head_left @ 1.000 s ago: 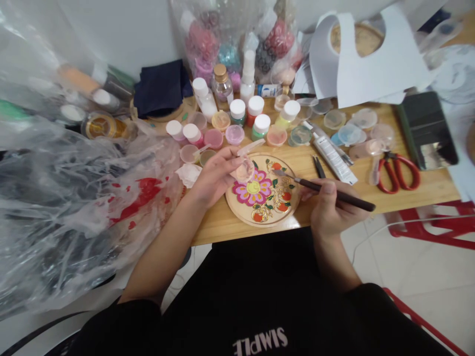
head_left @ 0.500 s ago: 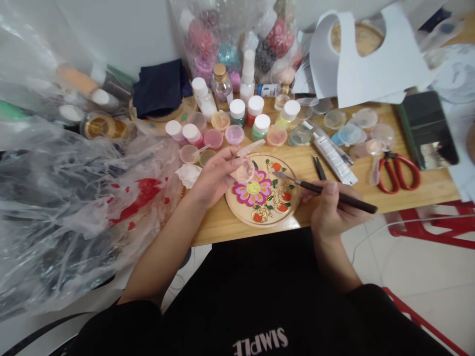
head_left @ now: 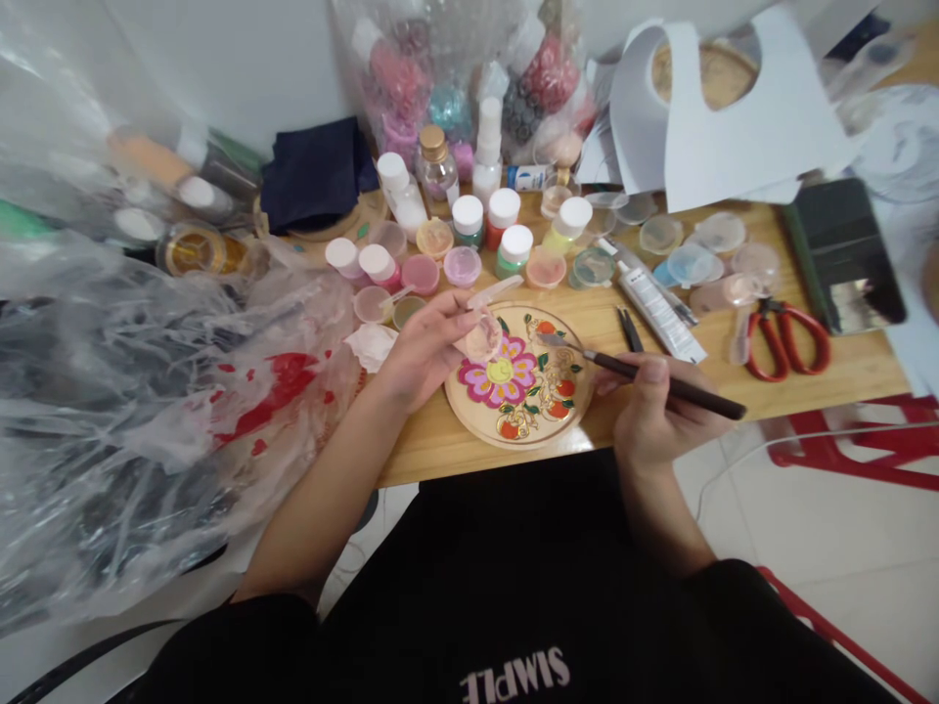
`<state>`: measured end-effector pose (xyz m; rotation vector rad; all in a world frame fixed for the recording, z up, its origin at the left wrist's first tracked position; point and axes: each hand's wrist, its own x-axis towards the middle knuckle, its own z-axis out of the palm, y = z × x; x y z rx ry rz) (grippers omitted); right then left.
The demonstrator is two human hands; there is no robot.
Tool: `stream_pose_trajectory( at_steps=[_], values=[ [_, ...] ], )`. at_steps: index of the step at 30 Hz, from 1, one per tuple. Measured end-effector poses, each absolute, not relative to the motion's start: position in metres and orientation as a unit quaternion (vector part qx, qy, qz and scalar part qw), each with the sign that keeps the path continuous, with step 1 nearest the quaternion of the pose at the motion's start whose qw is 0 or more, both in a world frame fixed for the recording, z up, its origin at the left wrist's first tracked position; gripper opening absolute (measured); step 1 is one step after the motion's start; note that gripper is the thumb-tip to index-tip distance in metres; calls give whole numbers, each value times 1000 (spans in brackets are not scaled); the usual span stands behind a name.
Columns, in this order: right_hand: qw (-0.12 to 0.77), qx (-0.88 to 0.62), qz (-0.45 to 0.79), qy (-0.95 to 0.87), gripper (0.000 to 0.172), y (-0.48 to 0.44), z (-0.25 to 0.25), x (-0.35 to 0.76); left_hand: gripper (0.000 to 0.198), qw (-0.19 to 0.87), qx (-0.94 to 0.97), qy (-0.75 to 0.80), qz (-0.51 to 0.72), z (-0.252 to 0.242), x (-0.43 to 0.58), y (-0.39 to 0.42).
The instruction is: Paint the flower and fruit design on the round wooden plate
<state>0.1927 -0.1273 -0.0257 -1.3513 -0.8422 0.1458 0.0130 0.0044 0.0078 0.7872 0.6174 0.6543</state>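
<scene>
My left hand is closed around a small clear cup of pale peach paste, tilted above the edge of a round wooden plaque. A translucent lid or stick juts out above the cup. On the plaque is a pink and magenta flower with a yellow centre, plus orange fruits and green leaves outlined in gold. My right hand grips a palette knife by its dark handle. Its narrow metal blade points left, over the upper right part of the plaque.
Behind the plaque stand several white-capped paint jars and small open cups. To the right lie a metal tube, black tweezers, red-handled pliers and a phone. Crumpled plastic sheeting covers the left side.
Almost nothing differs. The knife's blade tip has shifted very slightly up and left over the plaque; both hands keep their holds.
</scene>
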Motion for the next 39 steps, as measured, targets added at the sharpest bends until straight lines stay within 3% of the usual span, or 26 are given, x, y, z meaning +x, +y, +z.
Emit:
stream_pose_trajectory(
  at_steps=[25,39],
  values=[
    [677,-620,81,-387,19,-129,-26,194,30,822,377,297,306,10,13,3],
    [732,-588,50,-341,26,-121,-24,195,32,827,366,305,299,11,12,4]
  ],
)
